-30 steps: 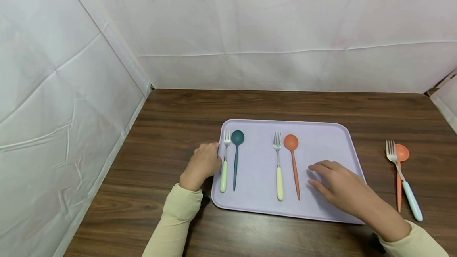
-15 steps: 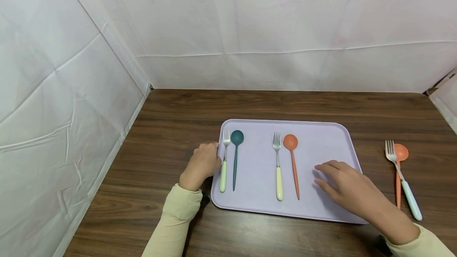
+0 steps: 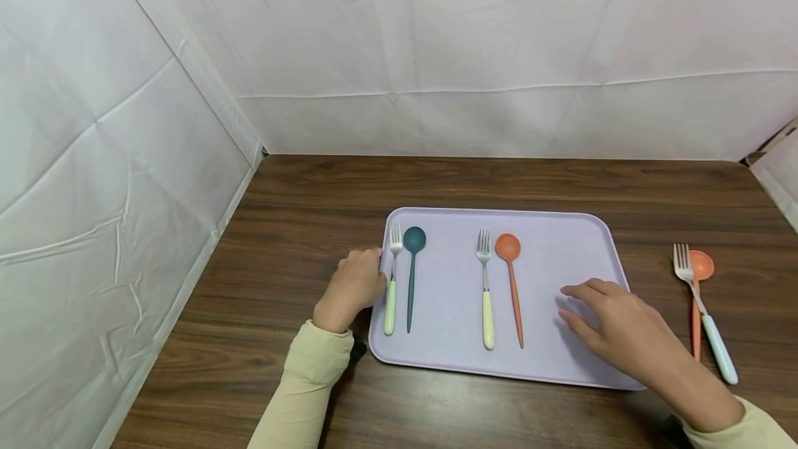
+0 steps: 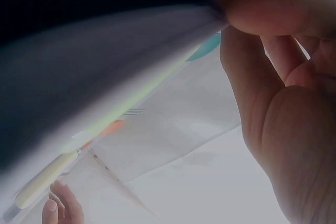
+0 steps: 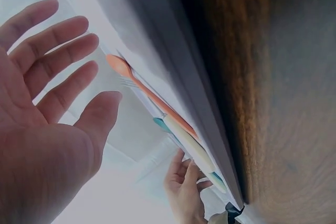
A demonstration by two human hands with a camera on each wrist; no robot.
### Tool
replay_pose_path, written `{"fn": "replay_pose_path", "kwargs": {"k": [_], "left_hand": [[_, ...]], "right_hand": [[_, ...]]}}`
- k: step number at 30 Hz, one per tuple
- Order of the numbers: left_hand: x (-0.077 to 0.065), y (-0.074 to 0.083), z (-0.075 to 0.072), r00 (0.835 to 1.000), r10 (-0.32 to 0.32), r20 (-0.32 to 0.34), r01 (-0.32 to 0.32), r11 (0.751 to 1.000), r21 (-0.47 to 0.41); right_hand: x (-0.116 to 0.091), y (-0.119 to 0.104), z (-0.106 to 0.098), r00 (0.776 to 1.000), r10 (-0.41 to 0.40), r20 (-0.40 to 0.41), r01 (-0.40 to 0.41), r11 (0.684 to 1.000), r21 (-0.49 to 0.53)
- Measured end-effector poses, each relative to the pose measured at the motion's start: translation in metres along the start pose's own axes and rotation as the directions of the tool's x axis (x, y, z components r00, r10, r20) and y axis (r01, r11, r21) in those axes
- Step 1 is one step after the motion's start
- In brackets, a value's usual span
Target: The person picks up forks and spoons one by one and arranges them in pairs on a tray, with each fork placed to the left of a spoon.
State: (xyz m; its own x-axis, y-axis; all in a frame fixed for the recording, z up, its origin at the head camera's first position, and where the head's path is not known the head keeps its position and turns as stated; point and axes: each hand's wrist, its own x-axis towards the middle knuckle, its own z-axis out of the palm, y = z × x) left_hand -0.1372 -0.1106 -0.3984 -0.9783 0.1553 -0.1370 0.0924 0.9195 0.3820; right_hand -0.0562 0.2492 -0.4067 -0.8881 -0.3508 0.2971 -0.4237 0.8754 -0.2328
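Observation:
A lilac tray [image 3: 449, 359] lies on the wooden table. My left hand [image 3: 352, 289] pinches its left rim between thumb and curled fingers; the left wrist view shows the fingertips [image 4: 262, 11] at the tray's edge. Beside that hand, a fork with a light green handle [image 3: 391, 307] and a dark teal spoon [image 3: 414, 240] lie on the tray. Farther right are a fork with a pale yellow handle [image 3: 488, 317] and an orange spoon [image 3: 508, 248]. My right hand [image 3: 623, 328] hovers over the tray's right part, fingers spread and holding nothing, also visible in the right wrist view.
Right of the tray, a fork with a pale blue handle [image 3: 720, 348] lies across another orange spoon [image 3: 703, 265] on the table [image 3: 299, 192]. White cloth walls [image 3: 499, 54] stand behind and to the left.
My right hand has shifted right over the tray, away from the orange spoon. The left hand, tray and cutlery have stayed put.

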Motion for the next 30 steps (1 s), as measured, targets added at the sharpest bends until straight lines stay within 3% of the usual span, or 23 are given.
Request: {"fn": "replay_pose_path", "kwargs": {"k": [9,22,30], "left_hand": [[-0.001,-0.001,0.0,1.0,0.0,-0.002,0.0,1.0,-0.005],[0.0,-0.001,0.0,1.0,0.006,-0.003,-0.006,1.0,0.012],[0.001,-0.001,0.0,1.0,0.025,-0.017,-0.025,0.999,0.022]], "right_hand": [[-0.006,0.006,-0.003,0.999,0.039,-0.022,-0.039,0.999,-0.014],[-0.011,0.014,-0.007,0.996,0.026,-0.08,-0.027,1.0,-0.005],[-0.016,0.021,-0.01,0.992,0.069,-0.102,-0.071,0.997,-0.02]]}}
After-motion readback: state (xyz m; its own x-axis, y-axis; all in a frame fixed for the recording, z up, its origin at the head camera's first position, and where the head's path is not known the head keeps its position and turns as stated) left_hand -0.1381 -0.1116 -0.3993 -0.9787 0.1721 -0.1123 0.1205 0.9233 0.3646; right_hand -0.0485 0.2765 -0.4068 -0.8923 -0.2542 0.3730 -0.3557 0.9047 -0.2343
